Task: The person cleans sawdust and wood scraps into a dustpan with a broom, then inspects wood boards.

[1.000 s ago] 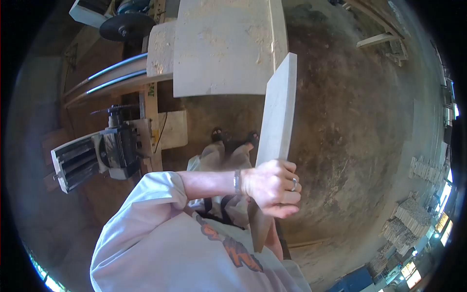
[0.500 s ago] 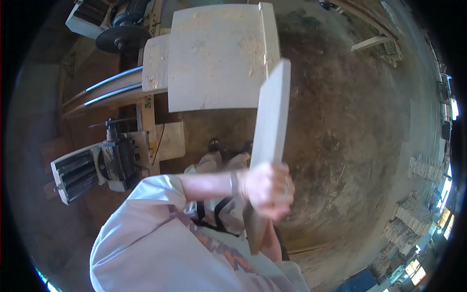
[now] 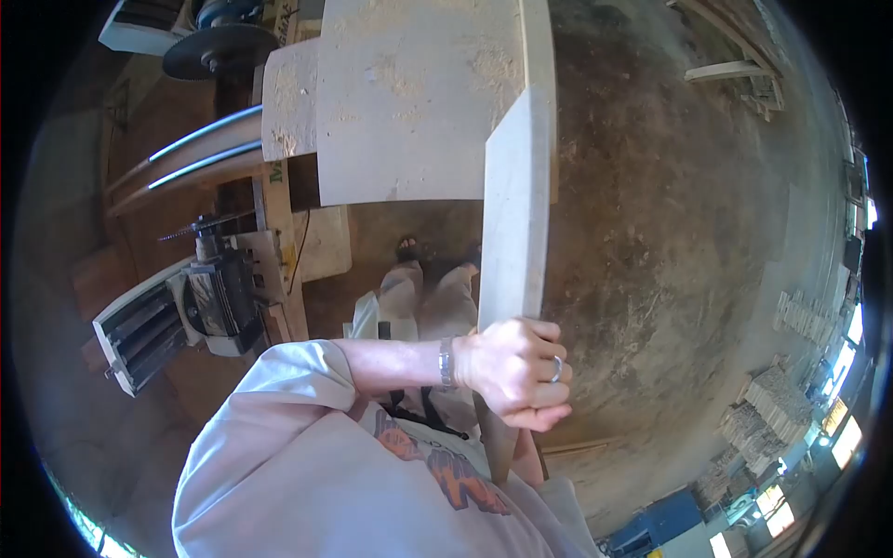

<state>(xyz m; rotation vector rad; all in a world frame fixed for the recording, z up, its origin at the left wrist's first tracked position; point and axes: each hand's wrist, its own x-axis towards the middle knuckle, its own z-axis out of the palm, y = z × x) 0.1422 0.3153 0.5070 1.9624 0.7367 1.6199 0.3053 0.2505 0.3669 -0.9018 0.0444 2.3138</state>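
Observation:
My left hand (image 3: pixel 514 372), with a watch at the wrist and a ring, is closed around a long pale wooden board (image 3: pixel 514 223). The board stands lengthwise in front of my body, its far end cut at a slant. That slanted end overlaps the right edge of a pale work table (image 3: pixel 400 158) strewn with sawdust. Below the left hand, the board's lower part runs down against my shirt. Only a bit of my right forearm shows behind the board; the right hand itself is hidden.
A wooden strip (image 3: pixel 539 56) runs along the table's right edge. To the left are two rails (image 3: pixel 206 135), a large circular blade (image 3: pixel 219 51) and a motor with a smaller blade (image 3: pixel 221 302). Stacked wood (image 3: pixel 772 418) lies far right, near a blue box (image 3: pixel 665 521).
The board has turned more upright, and its slanted end now overlaps the table's right edge strip. The table appears slightly higher and nearer in view. My left hand keeps its hold.

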